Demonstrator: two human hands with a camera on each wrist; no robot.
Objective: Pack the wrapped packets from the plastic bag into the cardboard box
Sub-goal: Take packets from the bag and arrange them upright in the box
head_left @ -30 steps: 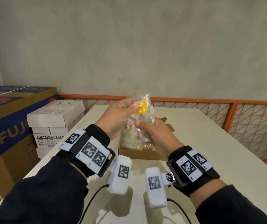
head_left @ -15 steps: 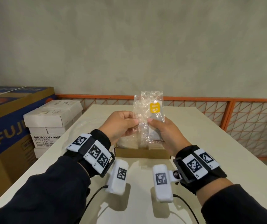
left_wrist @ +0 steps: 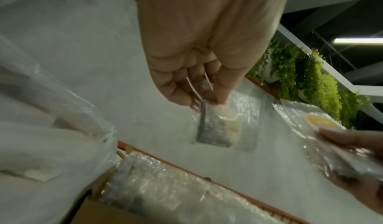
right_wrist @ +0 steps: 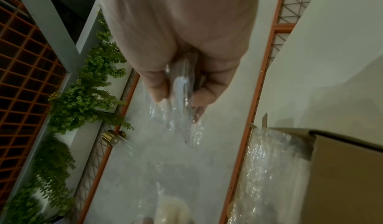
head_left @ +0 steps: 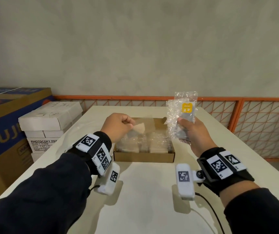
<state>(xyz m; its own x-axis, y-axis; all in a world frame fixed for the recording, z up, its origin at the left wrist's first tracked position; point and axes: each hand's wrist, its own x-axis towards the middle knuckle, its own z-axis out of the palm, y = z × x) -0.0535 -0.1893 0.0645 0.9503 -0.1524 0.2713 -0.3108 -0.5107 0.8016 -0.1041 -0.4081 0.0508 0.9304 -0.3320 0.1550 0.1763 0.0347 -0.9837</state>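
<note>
We have split the load between our hands. Our right hand [head_left: 192,132] holds the plastic bag [head_left: 181,115] upright beside the cardboard box [head_left: 143,156], thumb and fingers curled round its lower half, so the yellow label [head_left: 186,107] faces us and the mouth stays up. Our left hand [head_left: 118,127] hangs over the near left part of the box, fingertips [left_wrist: 209,94] pinching the top edge of one wrapped packet [left_wrist: 217,129], which dangles below the grip so it can go straight down.

The box sits on the counter [head_left: 143,191] in front of us, and it already holds a layer of packets in bubble wrap [head_left: 143,142] (the far flap stands open). Whether the bag still carries more packets we cannot say for sure; the crinkled film hides much of its inside, though something grey shows through.

Both wrists are raised clear of the counter, forearms angled inward, the left palm turned down, the right hand turned with its thumb towards us.
</note>
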